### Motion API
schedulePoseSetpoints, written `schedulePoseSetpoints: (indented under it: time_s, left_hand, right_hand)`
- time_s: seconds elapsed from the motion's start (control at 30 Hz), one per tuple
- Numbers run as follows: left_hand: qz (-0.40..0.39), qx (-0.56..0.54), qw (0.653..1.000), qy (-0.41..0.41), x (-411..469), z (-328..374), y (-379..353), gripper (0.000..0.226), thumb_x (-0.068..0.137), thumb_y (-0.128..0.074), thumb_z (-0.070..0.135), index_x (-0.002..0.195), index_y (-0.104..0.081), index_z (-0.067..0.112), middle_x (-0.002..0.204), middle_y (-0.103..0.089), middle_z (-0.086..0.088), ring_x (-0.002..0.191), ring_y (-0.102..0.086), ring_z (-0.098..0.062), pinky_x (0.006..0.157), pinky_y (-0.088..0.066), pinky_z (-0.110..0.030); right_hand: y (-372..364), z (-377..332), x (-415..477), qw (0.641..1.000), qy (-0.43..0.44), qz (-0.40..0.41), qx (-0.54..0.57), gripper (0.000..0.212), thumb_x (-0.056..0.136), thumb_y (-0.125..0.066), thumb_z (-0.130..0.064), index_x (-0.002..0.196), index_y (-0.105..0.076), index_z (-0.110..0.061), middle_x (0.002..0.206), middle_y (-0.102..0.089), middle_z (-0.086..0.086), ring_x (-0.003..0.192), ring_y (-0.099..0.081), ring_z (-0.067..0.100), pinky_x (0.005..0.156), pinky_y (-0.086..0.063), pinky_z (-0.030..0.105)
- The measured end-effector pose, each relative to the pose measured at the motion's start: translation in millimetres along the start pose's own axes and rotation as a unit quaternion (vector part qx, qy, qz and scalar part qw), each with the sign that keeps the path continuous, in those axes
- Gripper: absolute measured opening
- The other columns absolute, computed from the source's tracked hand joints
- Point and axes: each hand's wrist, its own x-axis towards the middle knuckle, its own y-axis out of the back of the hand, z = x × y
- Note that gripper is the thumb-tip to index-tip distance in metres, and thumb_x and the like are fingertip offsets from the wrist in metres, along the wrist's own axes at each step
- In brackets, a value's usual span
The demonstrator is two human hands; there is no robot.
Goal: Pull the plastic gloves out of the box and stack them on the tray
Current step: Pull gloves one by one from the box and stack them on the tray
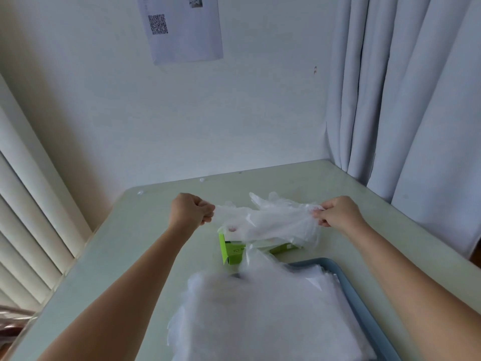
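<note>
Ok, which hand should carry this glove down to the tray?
Right, marginally. Both hands hold the glove, but the right hand pinches the end on the tray side. The left hand sits slightly farther off.

Pale wall [260, 113], QR sheet [182, 27], grey curtain [416, 100], blinds [31, 217].

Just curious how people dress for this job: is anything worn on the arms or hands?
Nothing that shows. The left forearm and right forearm are bare, with no sleeves in view. The left hand and right hand wear no gloves, watch or bracelet.
</note>
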Motion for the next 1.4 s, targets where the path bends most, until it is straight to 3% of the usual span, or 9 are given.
schedulePoseSetpoints:
  time_s: [0.2, 0.37, 0.5, 0.63, 0.83, 1.0, 1.13, 1.23, 1.4]
  left_hand:
    - [-0.006, -0.194, 0.981, 0.003, -11, 42, 27, 0.011, 0.088, -0.067, 0.011, 0.078, -0.065, 0.006, 0.057, -0.069, 0.003, 0.054, -0.067, -0.007, 0.055, -0.056, -0.017]
    - [-0.089, -0.275, 0.957, -0.001, -30, 81, 42, 0.009, 0.093, -0.06, 0.01, 0.097, -0.065, 0.005, 0.072, -0.074, -0.003, 0.068, -0.072, -0.01, 0.058, -0.055, -0.017]
    - [-0.132, -0.326, 0.936, -0.012, -52, 110, 51, 0.014, 0.095, -0.053, 0.005, 0.108, -0.06, 0.008, 0.075, -0.074, -0.006, 0.068, -0.072, -0.012, 0.057, -0.055, -0.019]
    - [-0.158, -0.312, 0.936, -0.034, -82, 129, 66, 0.021, 0.096, -0.051, 0.004, 0.115, -0.059, 0.005, 0.077, -0.074, -0.007, 0.069, -0.072, -0.013, 0.058, -0.055, -0.02]
    - [-0.21, -0.371, 0.905, 0.01, -123, 139, 82, 0.025, 0.097, -0.039, -0.005, 0.112, -0.058, -0.003, 0.076, -0.073, -0.012, 0.066, -0.072, -0.015, 0.057, -0.057, -0.021]
    - [-0.238, -0.363, 0.901, 0.022, -152, 136, 89, 0.027, 0.099, -0.033, -0.004, 0.108, -0.058, -0.001, 0.077, -0.073, -0.012, 0.067, -0.072, -0.015, 0.056, -0.057, -0.021]
    - [-0.238, -0.358, 0.902, 0.025, -167, 130, 98, 0.026, 0.098, -0.034, -0.004, 0.107, -0.059, -0.001, 0.078, -0.074, -0.012, 0.067, -0.072, -0.015, 0.056, -0.056, -0.021]
    - [-0.233, -0.361, 0.903, 0.022, -176, 125, 105, 0.024, 0.098, -0.038, -0.003, 0.107, -0.06, -0.002, 0.08, -0.074, -0.012, 0.07, -0.072, -0.015, 0.057, -0.056, -0.02]
    - [-0.227, -0.36, 0.905, 0.0, -187, 122, 108, 0.023, 0.098, -0.04, -0.002, 0.107, -0.061, -0.002, 0.084, -0.074, -0.013, 0.073, -0.073, -0.017, 0.059, -0.057, -0.021]
  right_hand:
    - [9, -16, -9, 0.98, 0.006, -0.034, -0.194, 0.09, 0.077, -0.076, -0.043, 0.146, -0.032, -0.006, 0.148, -0.034, 0.017, 0.136, -0.033, 0.033, 0.108, -0.03, 0.036]
    - [3, -50, -53, 0.956, 0.258, -0.009, -0.137, 0.125, 0.061, -0.085, -0.046, 0.151, 0.001, -0.033, 0.16, 0.008, -0.002, 0.147, 0.011, 0.018, 0.117, -0.008, 0.039]
    - [-24, -72, -100, 0.93, 0.367, -0.033, -0.023, 0.123, 0.058, -0.083, -0.047, 0.146, 0.002, -0.041, 0.158, -0.002, -0.015, 0.144, 0.002, 0.0, 0.113, -0.01, 0.021]
    - [-24, -92, -136, 0.924, 0.31, 0.005, 0.225, 0.086, 0.071, -0.075, -0.045, 0.145, -0.033, -0.035, 0.146, -0.035, -0.024, 0.131, -0.028, -0.015, 0.107, -0.026, 0.008]
    - [8, -112, -181, 0.912, 0.177, -0.163, 0.332, 0.093, 0.061, -0.084, -0.044, 0.141, -0.041, -0.025, 0.136, -0.052, -0.008, 0.126, -0.048, 0.005, 0.093, -0.043, 0.019]
    - [28, -104, -199, 0.877, 0.108, -0.169, 0.437, 0.013, 0.09, -0.06, -0.015, 0.098, -0.07, -0.012, 0.102, -0.073, 0.0, 0.104, -0.067, 0.023, 0.1, -0.048, 0.04]
    - [38, -93, -206, 0.882, 0.09, -0.187, 0.423, 0.02, 0.089, -0.054, 0.001, 0.097, -0.07, -0.007, 0.106, -0.072, 0.011, 0.103, -0.067, 0.027, 0.097, -0.049, 0.041]
    - [51, -82, -204, 0.816, 0.029, -0.302, 0.491, 0.049, 0.056, -0.073, -0.002, 0.104, -0.068, -0.007, 0.11, -0.068, 0.014, 0.104, -0.065, 0.033, 0.094, -0.05, 0.048]
    - [54, -69, -207, 0.735, -0.046, -0.376, 0.562, 0.101, 0.044, -0.087, -0.055, 0.124, -0.061, -0.001, 0.128, -0.06, 0.02, 0.121, -0.056, 0.035, 0.089, -0.053, 0.05]
